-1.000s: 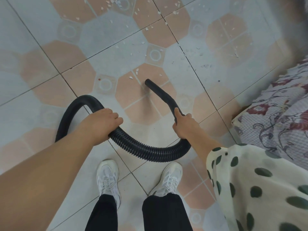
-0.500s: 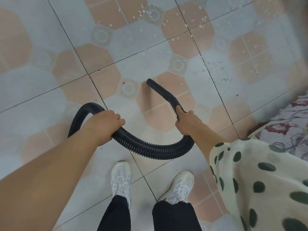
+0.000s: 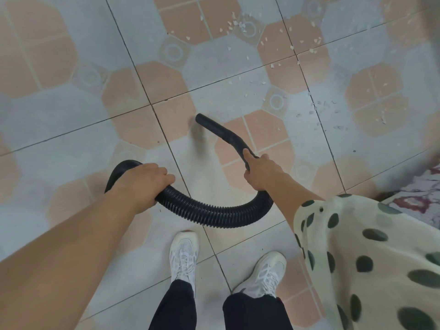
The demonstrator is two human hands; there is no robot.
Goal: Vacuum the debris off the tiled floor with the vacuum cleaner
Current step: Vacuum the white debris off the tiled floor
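The hose (image 3: 209,210) (ribbed, likely floppy) is gripped by the left hand (image 3: 142,182); the stiff nozzle (image 3: 221,132) is clasped by the right hand (image 3: 262,170).

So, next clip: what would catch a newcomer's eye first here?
The black hose looping across the middle of the frame, with the left hand gripping its ribbed part and the right hand gripping the smooth nozzle, which points up-left over the tiled floor. Next, the white scraps scattered over the tiles at upper right, beyond the nozzle's tip.
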